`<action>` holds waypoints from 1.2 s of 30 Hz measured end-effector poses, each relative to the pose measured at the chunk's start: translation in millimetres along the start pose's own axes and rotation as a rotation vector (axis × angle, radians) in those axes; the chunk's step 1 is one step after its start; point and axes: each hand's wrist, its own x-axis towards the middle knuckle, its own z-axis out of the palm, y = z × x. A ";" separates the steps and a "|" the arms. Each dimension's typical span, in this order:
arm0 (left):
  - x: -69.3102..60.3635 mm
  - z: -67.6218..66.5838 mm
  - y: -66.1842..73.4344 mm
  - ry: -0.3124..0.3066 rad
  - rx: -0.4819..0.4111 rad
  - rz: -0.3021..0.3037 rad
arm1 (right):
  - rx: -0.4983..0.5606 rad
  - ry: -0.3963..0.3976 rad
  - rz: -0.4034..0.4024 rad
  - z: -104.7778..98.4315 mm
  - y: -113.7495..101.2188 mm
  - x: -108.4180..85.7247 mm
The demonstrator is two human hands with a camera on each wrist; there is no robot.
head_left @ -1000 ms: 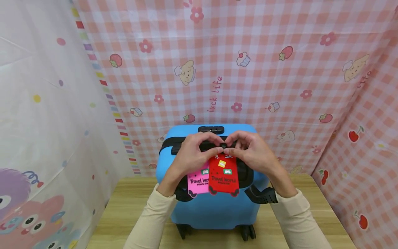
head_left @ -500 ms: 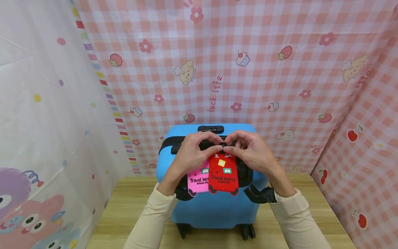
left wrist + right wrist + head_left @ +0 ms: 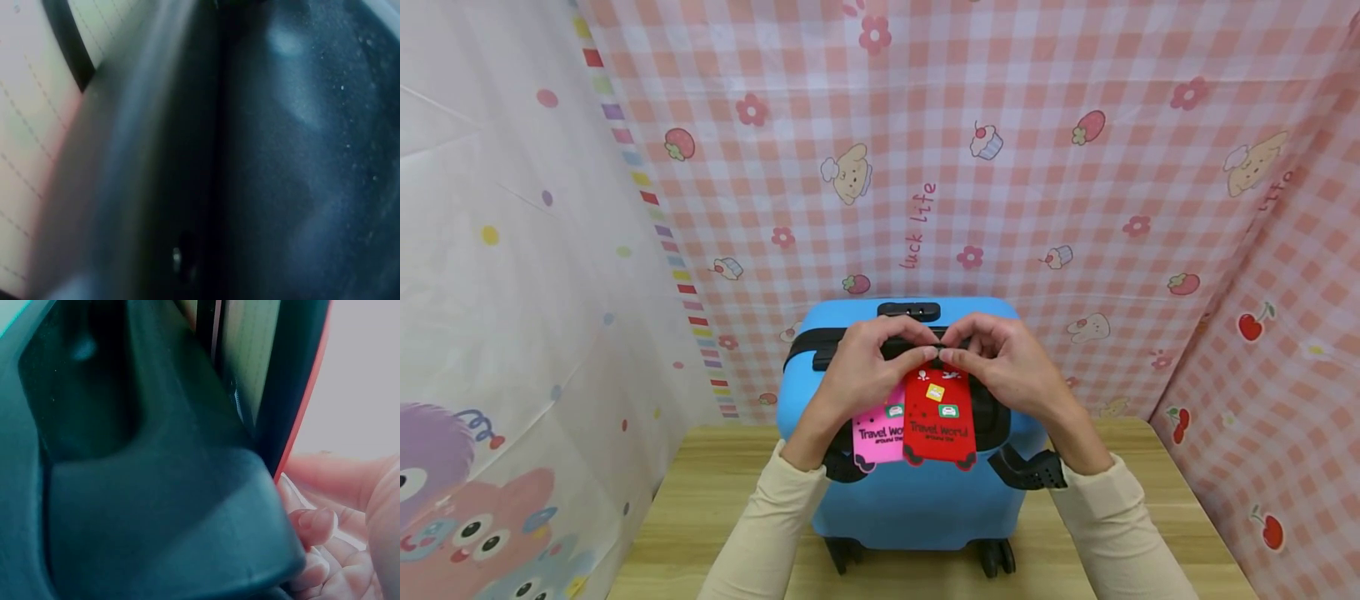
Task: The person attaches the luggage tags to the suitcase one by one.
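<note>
In the head view a red luggage tag printed "Travel World" hangs in front of a blue suitcase. Its short black strap is pinched from the left by my left hand and from the right by my right hand, thumbs nearly meeting. A pink luggage tag hangs partly behind the red one. Behind both lies the suitcase's black handle, large in the right wrist view, where fingers of my right hand touch the red tag's edge. The left wrist view holds only blurred dark surfaces.
A black combination lock sits on the suitcase's top. Black wheels stand on the wooden tabletop. A pink checked cloth hangs close behind, and a white patterned cloth covers the left side.
The red tag and its strap have risen very slightly. Less of the black strap shows between my thumbs. Both hands otherwise keep their place.
</note>
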 end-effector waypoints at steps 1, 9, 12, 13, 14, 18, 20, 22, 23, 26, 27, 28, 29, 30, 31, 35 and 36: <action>0.0 0.1 0.1 0.001 0.001 -0.001 | -0.003 0.002 -0.002 0.0 0.1 0.0; -1.1 0.2 0.5 0.007 -0.002 -0.004 | -0.003 0.003 -0.001 0.5 -0.1 0.0; -1.4 0.1 0.8 0.011 -0.008 -0.006 | 0.001 0.004 0.004 0.8 -0.2 0.3; -1.4 0.2 0.9 0.013 -0.011 -0.008 | 0.003 0.005 0.003 0.9 -0.2 0.4; -1.4 0.2 0.9 0.015 -0.015 -0.010 | 0.003 0.006 0.004 0.9 -0.4 0.5; -1.3 0.3 1.0 0.024 -0.031 -0.016 | 0.000 0.012 -0.004 1.4 -1.2 0.1; -1.3 -0.1 1.2 0.026 -0.031 -0.008 | -0.002 0.018 -0.006 1.7 -1.6 -0.3; -1.6 -1.5 2.0 0.030 -0.021 0.008 | -0.001 0.022 -0.009 2.4 -1.8 -0.3; -1.9 -2.7 2.4 0.035 -0.008 0.018 | -0.001 0.025 -0.010 2.8 -2.1 -0.3; -3.6 -7.7 3.1 0.051 0.043 0.047 | -0.007 0.029 -0.012 3.8 -2.0 -1.0; -4.5 -10.0 3.1 0.061 0.062 0.055 | -0.005 0.030 -0.017 3.8 -2.2 -1.7; -5.5 -12.5 3.0 0.073 0.081 0.061 | -0.004 0.032 -0.020 3.7 -1.8 -2.4; -6.8 -15.2 2.7 0.084 0.099 0.063 | -0.003 0.036 -0.024 3.3 -1.6 -3.5; -8.2 -18.0 2.4 0.096 0.111 0.064 | 0.001 0.041 -0.029 2.6 -1.2 -4.9; -9.9 -21.1 2.1 0.110 0.126 0.060 | -0.002 0.050 -0.041 1.6 -1.2 -6.4; -20.1 -34.8 0.2 0.158 0.195 0.015 | -0.048 0.105 -0.107 -3.6 -1.3 -14.5; -23.3 -38.6 -0.8 0.170 0.213 0.004 | -0.074 0.124 -0.133 -5.0 -1.3 -16.7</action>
